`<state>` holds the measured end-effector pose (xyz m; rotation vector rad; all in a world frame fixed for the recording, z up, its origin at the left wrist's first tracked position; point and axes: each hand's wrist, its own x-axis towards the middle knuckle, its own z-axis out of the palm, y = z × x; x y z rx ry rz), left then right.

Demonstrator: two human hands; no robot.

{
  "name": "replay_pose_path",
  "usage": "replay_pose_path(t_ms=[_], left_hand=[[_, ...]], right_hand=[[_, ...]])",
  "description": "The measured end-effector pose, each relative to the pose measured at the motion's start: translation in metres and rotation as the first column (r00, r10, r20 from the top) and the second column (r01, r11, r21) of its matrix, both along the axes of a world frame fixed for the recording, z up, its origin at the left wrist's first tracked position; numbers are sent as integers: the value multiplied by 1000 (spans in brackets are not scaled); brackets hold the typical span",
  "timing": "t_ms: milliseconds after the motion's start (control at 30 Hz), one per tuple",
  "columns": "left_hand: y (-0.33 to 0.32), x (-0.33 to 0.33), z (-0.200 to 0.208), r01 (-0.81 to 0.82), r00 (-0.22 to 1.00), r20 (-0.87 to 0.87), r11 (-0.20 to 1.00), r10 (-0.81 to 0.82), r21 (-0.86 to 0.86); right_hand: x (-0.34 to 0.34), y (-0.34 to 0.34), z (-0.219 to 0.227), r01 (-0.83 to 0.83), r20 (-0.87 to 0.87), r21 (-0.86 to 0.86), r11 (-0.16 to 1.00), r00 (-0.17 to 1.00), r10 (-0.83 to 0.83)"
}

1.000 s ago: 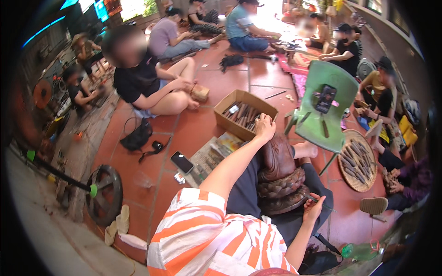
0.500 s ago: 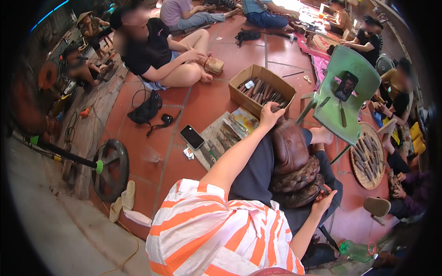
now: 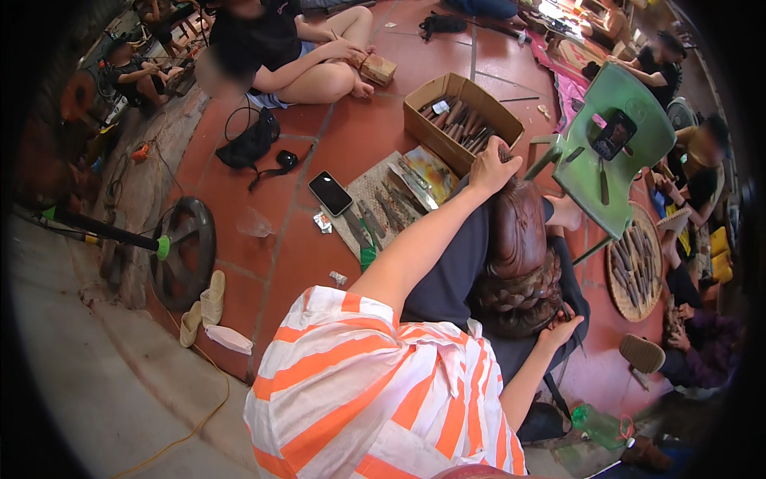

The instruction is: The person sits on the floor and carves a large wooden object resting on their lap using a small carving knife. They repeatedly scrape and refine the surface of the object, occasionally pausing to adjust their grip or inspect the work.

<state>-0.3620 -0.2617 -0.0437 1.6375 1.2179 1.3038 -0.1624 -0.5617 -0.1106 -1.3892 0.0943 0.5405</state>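
one carved statue, top part-hidden | left hand: fingers clasping it | right hand: fingers' hold unclear

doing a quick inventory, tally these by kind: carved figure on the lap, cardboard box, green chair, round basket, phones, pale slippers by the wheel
carved figure: 1
cardboard box: 1
green chair: 1
round basket: 1
phones: 2
pale slippers: 2
total: 8

The floor is red tile with pale joints. By its lower left corner lie two slippers and a pale pad; farther up the left edge, a black pouch. Midway sit a box and a board. Toward the right edge stand a chair and round basket.
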Motion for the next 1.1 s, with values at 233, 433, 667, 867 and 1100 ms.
replay_pose_path(t_ms=[233, 433, 667, 867, 1100], left_hand=[[-4, -10, 8, -22, 1000, -1, 999, 22, 37], [-3, -21, -5, 48, 972, 229, 999, -45, -7], [-12, -16, -9, -62, 972, 230, 997, 52, 36], [-16, -27, -10, -160, 979, 133, 986, 154, 38], [-28, -27, 6, -83, 996, 21, 996, 84, -25]], right_hand=[[-3, 9, -3, -19, 96, -111, 994, 995, 30], [-12, 14, 6, -20, 133, -152, 988, 990, 41], [-36, 8, 16, 71, 374, -161, 984, 927, -6], [-55, -1, 33, 33, 422, -106, 994, 907, 15], [-52, -3, 35, -11, 368, 2, 1000, 930, 9]])
